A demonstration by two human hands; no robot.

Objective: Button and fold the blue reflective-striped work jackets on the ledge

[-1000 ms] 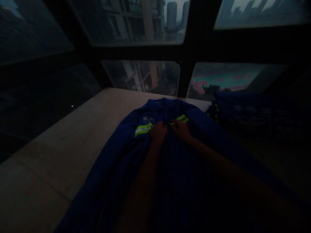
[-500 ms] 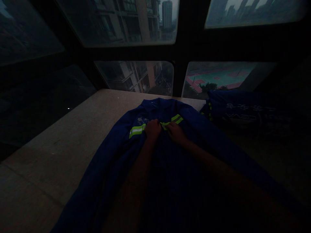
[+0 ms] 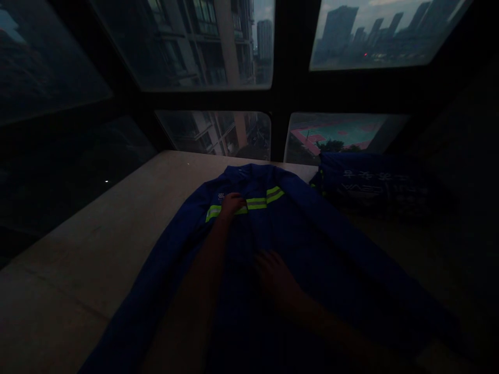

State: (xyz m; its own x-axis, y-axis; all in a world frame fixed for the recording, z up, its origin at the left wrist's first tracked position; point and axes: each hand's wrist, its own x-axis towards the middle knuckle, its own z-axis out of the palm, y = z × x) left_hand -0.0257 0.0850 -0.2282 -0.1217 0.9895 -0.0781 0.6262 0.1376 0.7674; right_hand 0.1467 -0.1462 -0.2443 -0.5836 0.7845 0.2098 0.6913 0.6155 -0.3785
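Observation:
A blue work jacket [image 3: 288, 223] lies front side up, its collar away from me and its sleeves spread to both sides. Yellow-green reflective stripes [image 3: 256, 203] cross its chest. At the stripe left of the front placket, my left hand [image 3: 233, 203] is closed, its fingertips bent onto the cloth by the placket edge. My right hand [image 3: 275, 272] is lower down, over the front just right of the placket, fingers stretched and slightly apart, holding nothing. The jacket's lower part fades into darkness.
A folded blue garment [image 3: 362, 179] with white lettering sits at the right, beyond the jacket's sleeve. The pale stone ledge [image 3: 78, 270] extends along the left. Dark-framed windows [image 3: 210, 135] close off the far side and the left. The room is very dim.
My right hand has let go of the chest stripe and moved down toward me, its fingers opening. My left hand stays at the chest stripe. The placket's stripe now lies flat and uncovered.

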